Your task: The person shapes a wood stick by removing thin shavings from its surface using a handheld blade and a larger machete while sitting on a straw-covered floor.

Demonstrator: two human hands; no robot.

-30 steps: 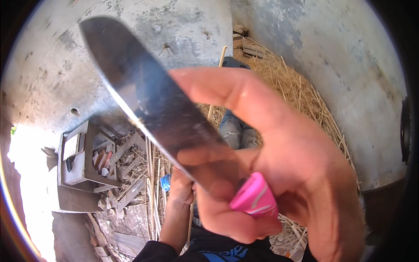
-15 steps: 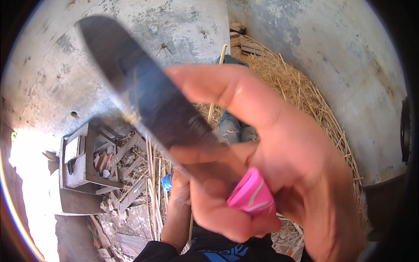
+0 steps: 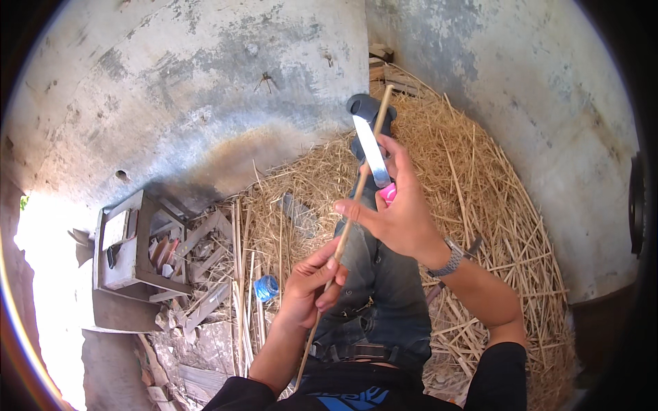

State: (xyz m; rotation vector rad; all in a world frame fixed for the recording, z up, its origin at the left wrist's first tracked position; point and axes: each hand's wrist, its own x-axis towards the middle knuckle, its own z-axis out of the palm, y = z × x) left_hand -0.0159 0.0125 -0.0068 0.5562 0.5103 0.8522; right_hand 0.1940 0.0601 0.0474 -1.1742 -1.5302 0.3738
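Note:
A long, thin, pale stick (image 3: 361,183), apparently bamboo or wood, slants from my lap up past my shins. Near its middle my left hand (image 3: 306,291) is closed around it, fingers wrapped. Farther up, my right hand (image 3: 410,219) grips a knife by its pink handle (image 3: 388,194). The shiny knife blade (image 3: 369,147) points away from me and crosses close by the stick's upper part; whether it touches cannot be told. My right thumb stretches out to the stick, and a metal watch (image 3: 449,260) circles that wrist.
My legs in dark jeans (image 3: 356,274) extend forward over straw-like shavings (image 3: 473,171). At left lies a roll of blue twine (image 3: 266,288), beside long upright strips (image 3: 240,274). A worn wooden cabinet (image 3: 123,270) stands farther left, with scrap wood around it. Plastered walls (image 3: 205,75) enclose the far side.
My right hand has lowered the knife from close before the camera, moving it away to the upper part of the stick. My left hand, previously mostly covered, now shows holding the stick.

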